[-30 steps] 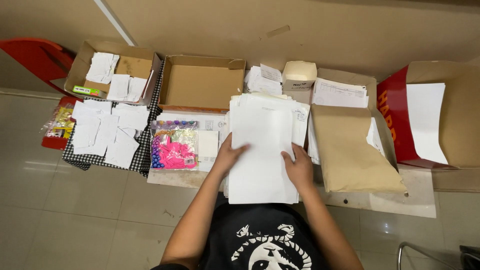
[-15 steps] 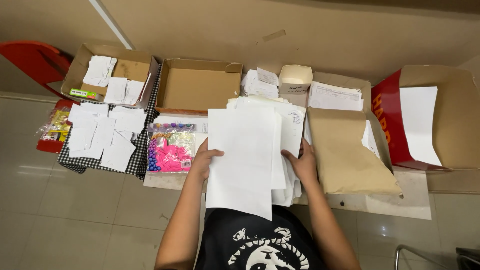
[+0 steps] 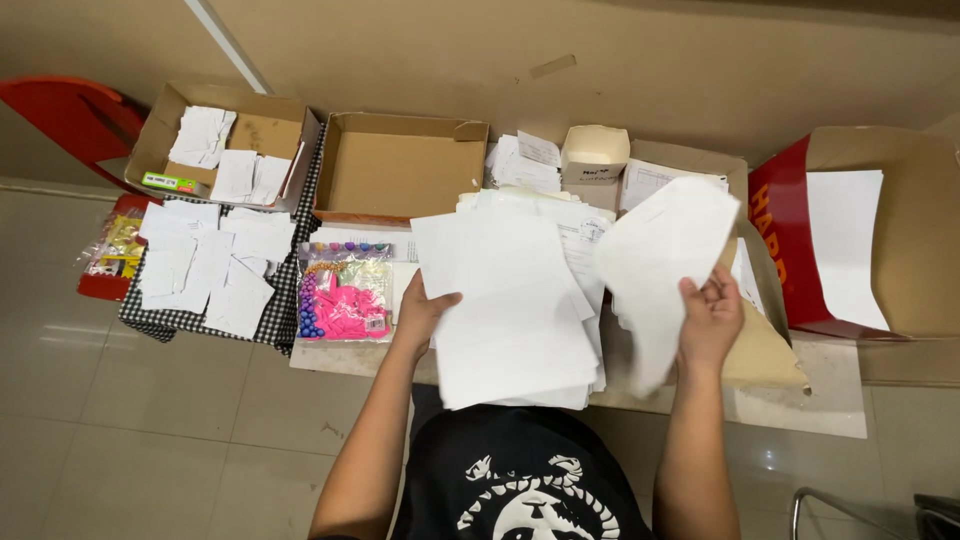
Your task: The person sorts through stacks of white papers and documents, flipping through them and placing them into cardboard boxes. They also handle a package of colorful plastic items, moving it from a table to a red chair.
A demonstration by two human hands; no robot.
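Over low table (image 3: 830, 415): right hand (image 3: 710, 320) fingers pinching loose sheet (image 3: 660, 270); left hand (image 3: 420, 315) apparently gripping paper stack (image 3: 510, 300).

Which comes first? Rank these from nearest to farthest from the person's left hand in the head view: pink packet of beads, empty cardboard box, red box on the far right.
Measured from the left hand:
1. Pink packet of beads, just beside it on the left.
2. Empty cardboard box, behind it, toward the wall.
3. Red box, far across on the right, past the right hand.
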